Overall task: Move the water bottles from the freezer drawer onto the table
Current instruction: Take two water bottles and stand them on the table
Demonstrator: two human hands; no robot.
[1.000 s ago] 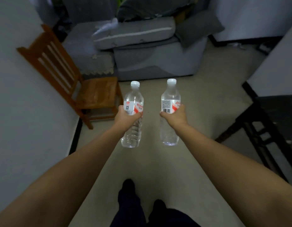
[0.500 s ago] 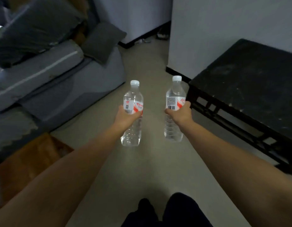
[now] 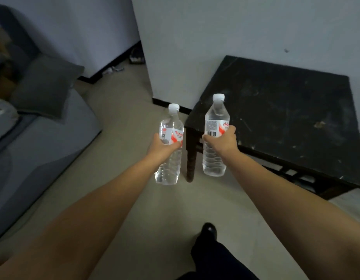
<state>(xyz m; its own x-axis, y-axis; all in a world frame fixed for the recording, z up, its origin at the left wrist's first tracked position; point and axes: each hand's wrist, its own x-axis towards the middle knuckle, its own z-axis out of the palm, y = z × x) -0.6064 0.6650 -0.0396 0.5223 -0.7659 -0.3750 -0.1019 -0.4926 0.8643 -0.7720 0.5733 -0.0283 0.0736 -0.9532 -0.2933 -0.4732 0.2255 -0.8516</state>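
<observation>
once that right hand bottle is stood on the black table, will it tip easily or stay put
The right-hand bottle looks full, so probably heavy enough to stay put. It is tall and narrow, so a sideways knock could likely tip it. On its side it would probably roll on the black table.

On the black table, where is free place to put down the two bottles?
Nothing stands on the black table: its top lies bare from the near left corner to the white wall behind. It is tightest by that corner, where the right hand holds its bottle; the left hand holds its bottle over the floor.
</observation>
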